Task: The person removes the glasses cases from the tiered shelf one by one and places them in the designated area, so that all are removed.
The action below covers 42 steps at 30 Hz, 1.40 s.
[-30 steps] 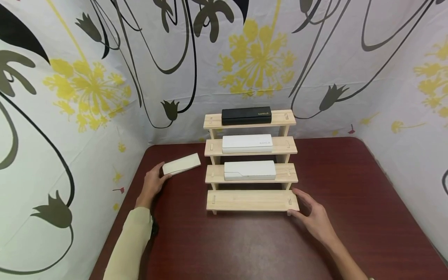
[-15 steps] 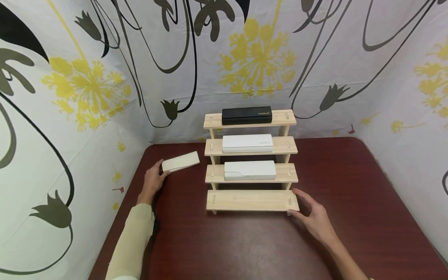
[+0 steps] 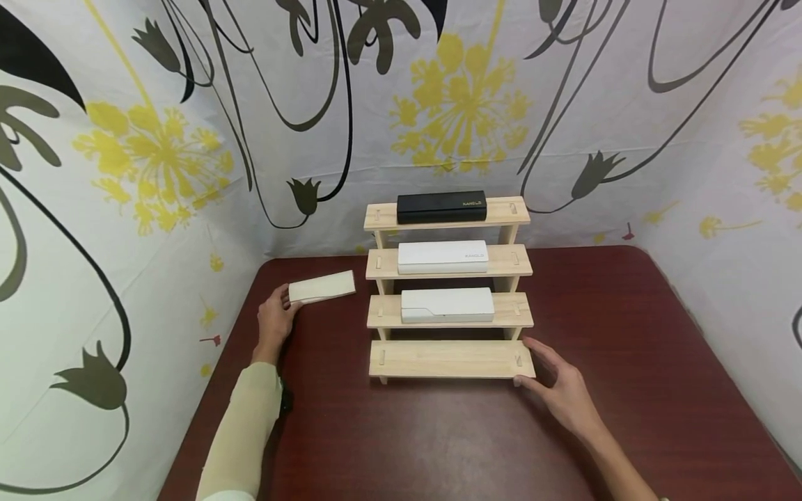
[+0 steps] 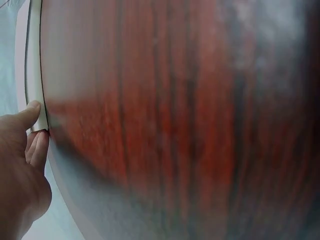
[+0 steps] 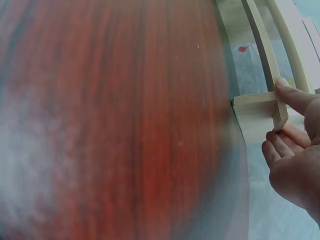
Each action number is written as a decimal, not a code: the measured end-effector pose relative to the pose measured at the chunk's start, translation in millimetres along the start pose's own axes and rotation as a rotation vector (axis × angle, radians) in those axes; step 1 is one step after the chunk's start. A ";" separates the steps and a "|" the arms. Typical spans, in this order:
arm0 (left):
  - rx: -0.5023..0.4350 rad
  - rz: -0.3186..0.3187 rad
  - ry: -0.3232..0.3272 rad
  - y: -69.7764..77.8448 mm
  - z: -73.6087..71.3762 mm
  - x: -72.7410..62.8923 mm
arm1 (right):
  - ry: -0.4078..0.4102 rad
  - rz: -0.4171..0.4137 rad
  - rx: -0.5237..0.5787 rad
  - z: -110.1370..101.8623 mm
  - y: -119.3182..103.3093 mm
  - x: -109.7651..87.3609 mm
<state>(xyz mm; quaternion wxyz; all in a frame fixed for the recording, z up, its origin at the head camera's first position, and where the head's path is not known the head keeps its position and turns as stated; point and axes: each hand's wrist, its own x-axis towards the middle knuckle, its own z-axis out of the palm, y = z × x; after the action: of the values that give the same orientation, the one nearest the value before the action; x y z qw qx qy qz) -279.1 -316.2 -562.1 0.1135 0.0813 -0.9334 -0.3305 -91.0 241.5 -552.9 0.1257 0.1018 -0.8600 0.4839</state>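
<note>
At the left of the table, my left hand (image 3: 273, 323) grips the near end of a slim cream case (image 3: 322, 287), shaped like a glasses case. In the left wrist view the thumb lies on the case (image 4: 35, 65) and the fingers curl behind its end. A four-step wooden display stand (image 3: 451, 358) stands at the middle. My right hand (image 3: 567, 393) pinches the right end of its bottom step, thumb at the front edge and fingers at the back. In the right wrist view the thumb touches the stand (image 5: 255, 100).
On the stand's upper steps lie a black case (image 3: 441, 207), a white case (image 3: 443, 257) and another white case with a flap line (image 3: 447, 305). The dark red table (image 3: 407, 445) meets floral-patterned cloth (image 3: 370, 139) behind and at both sides.
My left hand has shifted slightly left and away from me with the cream case, which has turned a little straighter. The right hand and the stand have stayed in place.
</note>
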 end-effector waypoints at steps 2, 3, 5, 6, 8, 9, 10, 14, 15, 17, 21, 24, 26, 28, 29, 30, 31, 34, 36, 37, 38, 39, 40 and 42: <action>-0.027 -0.014 0.032 -0.3 1.6 -0.2 | -0.001 0.001 -0.004 0.4 0.0 -0.1; -0.031 -0.019 0.047 -0.3 2.2 -0.4 | -0.002 0.001 -0.004 0.6 0.1 -0.2; -0.038 -0.030 0.074 -0.5 3.3 -0.3 | -0.002 0.002 -0.005 1.0 0.1 -0.3; -0.040 -0.037 0.085 -0.4 3.7 -0.4 | -0.001 0.001 -0.005 1.1 0.2 -0.3; -0.037 -0.045 0.103 -0.1 4.3 -0.2 | 0.000 -0.001 -0.004 1.3 0.4 -0.3; -0.033 -0.049 0.110 0.3 4.5 0.0 | 0.001 -0.003 -0.003 1.3 0.5 -0.3; -0.031 -0.054 0.116 0.5 4.8 0.2 | 0.002 -0.004 -0.002 1.3 0.6 -0.3; -0.019 -0.064 0.146 1.5 5.6 0.1 | 0.004 -0.007 -0.005 1.7 1.0 -0.3; -0.019 -0.067 0.155 1.4 5.7 0.0 | 0.004 -0.007 -0.007 1.8 1.0 -0.4; -0.026 -0.069 0.175 1.4 6.1 -0.4 | 0.005 -0.005 -0.011 2.0 1.2 -0.4; -0.071 -0.079 0.215 1.7 6.0 -1.8 | 0.004 0.001 -0.018 2.2 1.6 -0.6; -0.133 -0.096 0.237 2.6 5.0 -3.6 | 0.002 0.003 -0.019 2.0 1.9 -0.7; -0.173 -0.104 0.244 3.1 4.2 -4.9 | 0.002 0.003 -0.018 1.8 2.2 -0.7; -0.199 -0.114 0.245 3.7 3.1 -6.3 | 0.001 0.003 -0.015 1.7 2.3 -0.8; -0.205 -0.116 0.243 3.7 2.4 -7.1 | 0.001 0.004 -0.014 1.8 2.4 -0.8; -0.209 -0.117 0.240 3.7 1.7 -7.8 | 0.002 0.004 -0.016 1.9 2.4 -0.9; -0.213 -0.117 0.239 3.9 1.0 -8.5 | 0.003 0.005 -0.017 2.1 2.4 -1.0; -0.222 -0.116 0.235 4.7 -0.8 -10.5 | 0.003 0.009 -0.022 2.3 2.6 -1.3; -0.231 -0.113 0.233 5.5 -1.4 -11.5 | 0.004 0.012 -0.029 2.3 2.7 -1.5; -0.233 -0.112 0.233 5.9 -1.7 -12.0 | 0.003 0.012 -0.031 2.4 2.7 -1.6; -0.234 -0.111 0.232 6.1 -1.9 -12.5 | 0.002 0.012 -0.034 2.5 2.7 -1.7; -0.235 -0.109 0.232 6.1 -2.1 -12.8 | 0.001 0.013 -0.035 2.6 2.7 -1.8; -0.237 -0.108 0.232 6.3 -2.4 -13.3 | 0.000 0.014 -0.034 2.8 2.5 -2.0; -0.240 -0.103 0.233 6.0 -2.7 -14.1 | -0.002 0.020 -0.033 3.3 2.0 -2.5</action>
<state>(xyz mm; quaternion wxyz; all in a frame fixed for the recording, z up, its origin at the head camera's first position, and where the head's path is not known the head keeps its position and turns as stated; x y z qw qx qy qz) -265.3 -310.0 -558.5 0.2128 0.1526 -0.8624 -0.4332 -89.6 239.8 -557.0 0.1219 0.0917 -0.8689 0.4709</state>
